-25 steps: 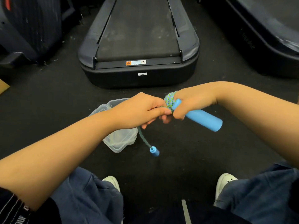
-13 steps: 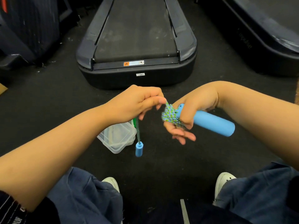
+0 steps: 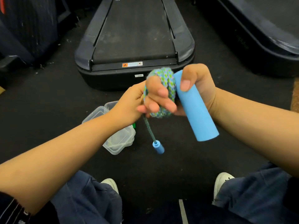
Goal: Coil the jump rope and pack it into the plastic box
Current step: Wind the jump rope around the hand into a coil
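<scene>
The jump rope's green-blue braided cord [image 3: 169, 81] is wound in a coil around the fingers of my right hand [image 3: 199, 83]. That hand's thumb presses the large blue foam handle [image 3: 196, 115] beside the coil. My left hand [image 3: 129, 104] pinches the cord at the coil's left side. A short tail hangs below it and ends in a small blue handle piece [image 3: 158, 147] in the air. The clear plastic box [image 3: 120, 142] sits open on the dark floor, below and left of my hands, partly hidden by my left forearm.
A clear lid or second tub [image 3: 97, 112] lies against the box's far side. A treadmill [image 3: 134, 38] stands straight ahead, another machine [image 3: 258, 33] at right and dark equipment [image 3: 29, 29] at left. My knees and white shoes [image 3: 224, 179] frame the floor below.
My right hand has risen and turned, so the foam handle points down and the coil faces me. My left hand has moved in against the coil, and the hanging tail swung right.
</scene>
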Demonstrator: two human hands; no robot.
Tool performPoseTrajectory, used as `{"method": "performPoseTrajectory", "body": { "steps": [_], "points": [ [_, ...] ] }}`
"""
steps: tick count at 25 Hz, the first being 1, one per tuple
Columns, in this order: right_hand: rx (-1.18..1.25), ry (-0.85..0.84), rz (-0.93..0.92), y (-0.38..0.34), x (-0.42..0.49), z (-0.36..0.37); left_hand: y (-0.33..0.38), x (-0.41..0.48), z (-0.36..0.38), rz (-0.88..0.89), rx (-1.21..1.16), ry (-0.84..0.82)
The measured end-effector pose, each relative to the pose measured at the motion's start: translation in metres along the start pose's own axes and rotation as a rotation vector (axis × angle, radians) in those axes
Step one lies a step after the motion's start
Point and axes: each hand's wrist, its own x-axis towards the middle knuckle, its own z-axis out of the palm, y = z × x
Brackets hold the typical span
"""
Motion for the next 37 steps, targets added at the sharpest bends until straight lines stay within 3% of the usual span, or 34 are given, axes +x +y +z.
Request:
{"method": "performPoseTrajectory", "body": {
  "steps": [2, 4, 7, 15, 23, 28, 31, 35, 37],
  "points": [
    [-0.085, 0.111, -0.093, 0.0, 0.004, -0.003, -0.005, 0.004, 0.002, -0.043, -0.057, 0.165],
    [0.057, 0.166, -0.185, 0.001, 0.005, -0.008, -0.015, 0.01, 0.002, -0.066, 0.093, 0.213],
    [0.131, 0.233, -0.287, -0.004, 0.003, -0.019, -0.025, 0.007, 0.008, -0.104, 0.223, 0.102],
    [0.081, 0.576, -0.38, -0.01, -0.013, -0.054, -0.025, 0.001, 0.022, -0.272, 0.069, -0.08],
    [0.013, 0.616, -0.282, -0.006, -0.025, -0.072, -0.018, 0.0, 0.027, -0.351, 0.051, -0.126],
    [-0.122, 0.58, -0.092, -0.008, -0.028, -0.076, -0.017, 0.004, 0.015, -0.329, 0.217, -0.153],
    [-0.263, 0.467, 0.201, -0.009, -0.031, -0.068, -0.013, 0.003, 0.005, -0.269, 0.403, -0.239],
    [-0.672, 0.313, 0.635, 0.001, -0.029, -0.059, 0.001, 0.001, -0.008, -0.229, 0.59, -0.364],
    [-0.704, 0.111, 0.792, 0.007, -0.026, -0.057, 0.009, 0.002, -0.016, -0.21, 0.608, -0.374]
  ]
}}
